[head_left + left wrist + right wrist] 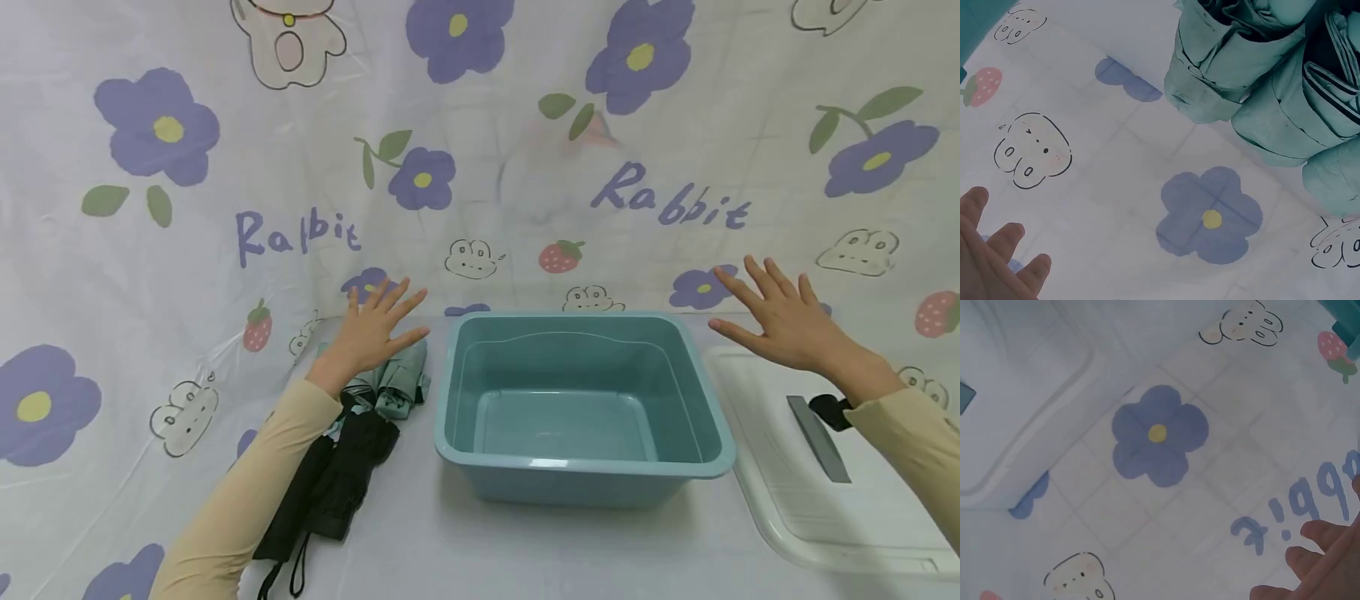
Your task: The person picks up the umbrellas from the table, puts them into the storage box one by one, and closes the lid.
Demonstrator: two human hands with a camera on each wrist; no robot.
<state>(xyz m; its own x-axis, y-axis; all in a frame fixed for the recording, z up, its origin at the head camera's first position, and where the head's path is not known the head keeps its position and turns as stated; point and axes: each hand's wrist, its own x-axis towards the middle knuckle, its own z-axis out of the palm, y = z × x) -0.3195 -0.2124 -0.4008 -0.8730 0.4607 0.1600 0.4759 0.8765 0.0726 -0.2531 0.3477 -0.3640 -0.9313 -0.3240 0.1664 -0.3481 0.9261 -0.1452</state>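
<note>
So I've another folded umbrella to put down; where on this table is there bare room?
Bare cloth runs along the near edge in front of the teal plastic basin, and between it and the black folded umbrella. The left is crowded by that and the green folded umbrellas; the white plastic lid fills the right.

Two folded umbrellas: one green (397, 379), one black (337, 475). One teal tub (581, 408). One white lid (832, 492). Two hands, left (375, 329) and right (780, 321).
</note>
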